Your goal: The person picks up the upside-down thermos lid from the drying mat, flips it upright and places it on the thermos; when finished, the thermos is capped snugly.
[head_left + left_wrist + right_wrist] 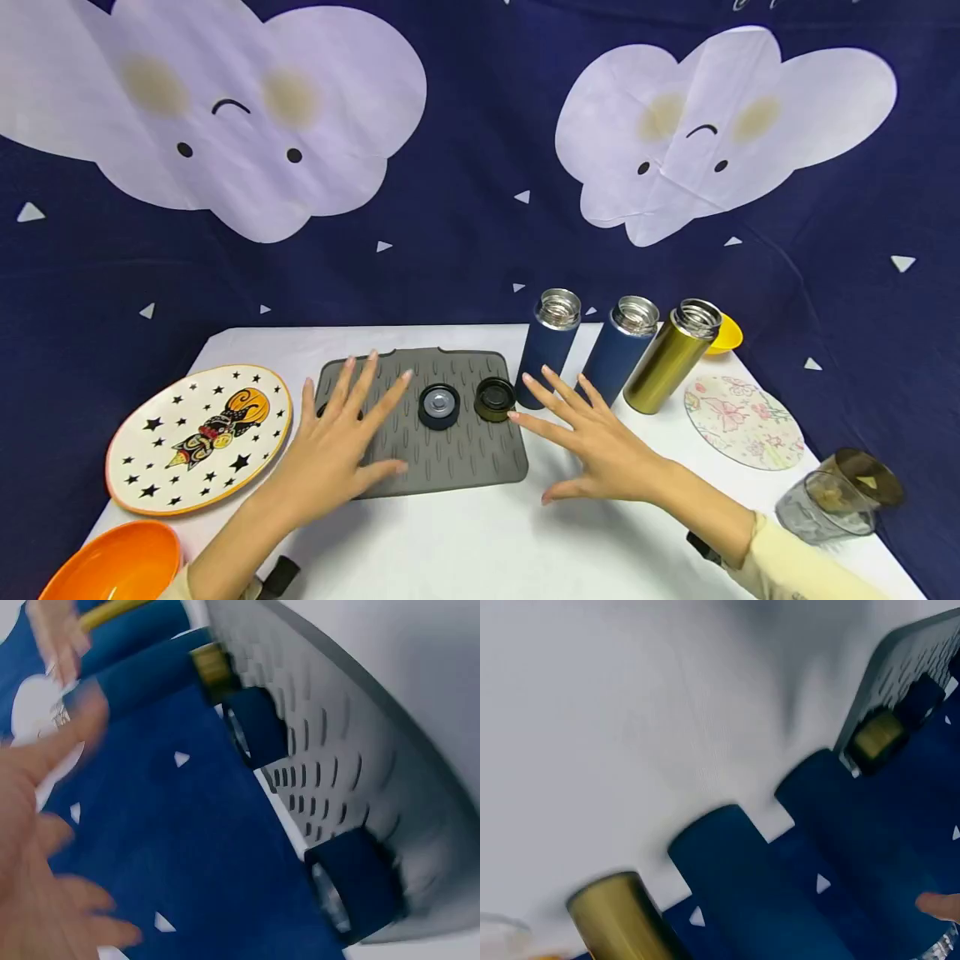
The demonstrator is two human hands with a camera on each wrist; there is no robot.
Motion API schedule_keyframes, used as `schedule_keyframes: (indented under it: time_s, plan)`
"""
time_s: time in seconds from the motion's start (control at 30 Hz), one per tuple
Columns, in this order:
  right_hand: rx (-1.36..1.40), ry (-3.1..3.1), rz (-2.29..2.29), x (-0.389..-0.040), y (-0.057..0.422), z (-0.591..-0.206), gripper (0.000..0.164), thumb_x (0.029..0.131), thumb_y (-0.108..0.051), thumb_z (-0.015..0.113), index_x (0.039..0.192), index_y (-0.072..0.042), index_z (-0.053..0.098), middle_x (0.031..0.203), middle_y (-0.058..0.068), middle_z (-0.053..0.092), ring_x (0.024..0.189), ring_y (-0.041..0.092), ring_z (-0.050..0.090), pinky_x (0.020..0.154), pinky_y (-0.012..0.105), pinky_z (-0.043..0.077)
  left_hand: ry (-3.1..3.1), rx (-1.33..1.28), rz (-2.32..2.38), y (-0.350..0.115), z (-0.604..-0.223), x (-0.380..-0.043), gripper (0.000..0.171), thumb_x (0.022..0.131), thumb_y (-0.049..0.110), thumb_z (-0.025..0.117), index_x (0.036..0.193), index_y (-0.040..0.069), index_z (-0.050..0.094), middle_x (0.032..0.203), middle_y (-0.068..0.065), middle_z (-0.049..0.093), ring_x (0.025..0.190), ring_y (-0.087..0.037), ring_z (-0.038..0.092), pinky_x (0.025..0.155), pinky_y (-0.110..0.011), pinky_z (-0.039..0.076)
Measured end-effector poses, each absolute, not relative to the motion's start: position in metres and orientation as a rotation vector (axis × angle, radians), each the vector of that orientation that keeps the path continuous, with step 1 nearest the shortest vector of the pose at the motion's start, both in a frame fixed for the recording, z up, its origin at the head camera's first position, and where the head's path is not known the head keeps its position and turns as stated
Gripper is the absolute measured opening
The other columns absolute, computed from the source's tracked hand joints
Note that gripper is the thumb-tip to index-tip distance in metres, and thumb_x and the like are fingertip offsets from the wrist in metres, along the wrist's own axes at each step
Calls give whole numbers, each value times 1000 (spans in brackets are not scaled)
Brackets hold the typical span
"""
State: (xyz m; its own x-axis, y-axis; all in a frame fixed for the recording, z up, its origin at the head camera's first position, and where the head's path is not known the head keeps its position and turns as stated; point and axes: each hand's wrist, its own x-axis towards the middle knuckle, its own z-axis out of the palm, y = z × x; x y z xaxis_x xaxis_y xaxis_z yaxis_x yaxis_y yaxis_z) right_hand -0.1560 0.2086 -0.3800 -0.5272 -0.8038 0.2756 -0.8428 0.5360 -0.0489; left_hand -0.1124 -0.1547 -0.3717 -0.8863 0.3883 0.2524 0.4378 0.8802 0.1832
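My left hand (330, 454) is spread over the left part of a grey ribbed drying mat (465, 454), fingers apart and holding nothing. My right hand (603, 450), also with spread fingers, is over the table in front of two navy bottles (551, 342) (617, 354). Beside these stands a gold bottle (670, 362); all three bottles are uncapped with steel rims. On the mat lie a navy lid (438, 406) and a gold-sided lid (495, 400). Another navy lid (358, 885), mostly hidden behind my left hand in the head view, shows in the left wrist view.
At left are a star-patterned oval plate (198, 408) and an orange bowl (120, 567). To the right lie a round floral mat (742, 421), a clear glass (821, 508) and a brown glass (862, 475). A yellow bowl (726, 335) sits behind the gold bottle, before a dark blue curtain (480, 167).
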Motion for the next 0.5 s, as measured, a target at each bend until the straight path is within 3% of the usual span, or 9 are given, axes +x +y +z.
schedule_keyframes:
  time_s: [0.1, 0.23, 0.33, 0.5]
  plan:
    - [1381, -2497, 347, -154, 208, -389, 102, 64, -57, 86, 151, -25, 42, 164, 7, 24, 148, 33, 29, 110, 61, 33, -2832, -398, -549, -165, -379, -115, 98, 83, 38, 79, 159, 19, 21, 161, -29, 14, 147, -51, 15, 110, -76, 13]
    - [1346, -2463, 450, -151, 207, -400, 94, 69, -54, 84, 148, -22, 46, 156, 6, 40, 135, 26, 47, 99, 55, 47, -2824, -202, -662, -179, -396, -122, 93, 79, 26, 84, 151, -4, 32, 148, -42, 31, 135, -60, 31, 103, -74, 31]
    - [1305, -2485, 571, -147, 205, -407, 88, 72, -52, 83, 147, -23, 47, 146, 3, 49, 128, 23, 52, 97, 50, 50, -2844, -103, -739, -185, -409, -125, 93, 77, 23, 85, 148, -9, 33, 142, -43, 36, 129, -61, 37, 97, -73, 39]
    - [1269, -2525, 813, -143, 197, -418, 82, 74, -44, 85, 144, -18, 51, 135, -3, 55, 122, 16, 56, 98, 39, 51, -2848, -8, -845, -189, -424, -132, 91, 77, 20, 84, 145, -15, 34, 136, -43, 43, 125, -59, 44, 99, -68, 41]
